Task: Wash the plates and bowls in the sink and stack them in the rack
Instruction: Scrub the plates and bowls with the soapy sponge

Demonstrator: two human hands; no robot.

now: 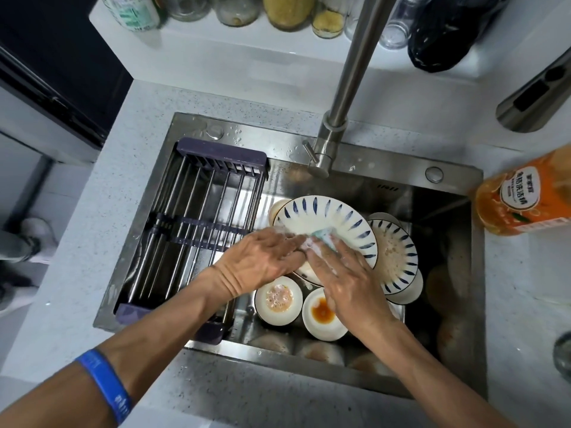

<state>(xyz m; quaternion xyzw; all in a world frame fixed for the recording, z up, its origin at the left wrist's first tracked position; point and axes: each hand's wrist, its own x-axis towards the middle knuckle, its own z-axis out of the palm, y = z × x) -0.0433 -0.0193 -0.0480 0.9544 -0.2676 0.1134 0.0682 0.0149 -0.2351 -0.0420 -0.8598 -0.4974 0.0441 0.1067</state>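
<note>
Plates and bowls lie heaped in the sink (355, 186), and every place below is given from that sink. At its middle a large plate (327, 217) with blue dashes round the rim is tipped up toward the person, probably so its face can be scrubbed and suds run off. The left hand (262, 257) lies on the plate's near-left edge, fingers fairly straight, seemingly steadying it; whether the thumb hooks beneath the rim I cannot tell. The right hand (343, 273) presses a soapy sponge (321, 239) against the plate's face, fingers laid over it, foam on the knuckles. Right of this plate sits a dashed bowl (395, 251) with food scraps inside, resting on more crockery. Toward the sink's near side stand two small dishes, one (278, 299) with pale residue, the other (323, 313) stained orange, both unwashed by the look of them. Across the sink's left part spans the rack (191, 230), its bars bare, handy for setting clean pieces down without leaving the basin; so the job looks barely begun. At the sink's far edge rises the tap (340, 118); no water stream shows. On the desk to the sink's right lies an orange soap bottle (525, 202), within easy reach. Jars (287, 10) stand on the ledge beyond the sink.
</note>
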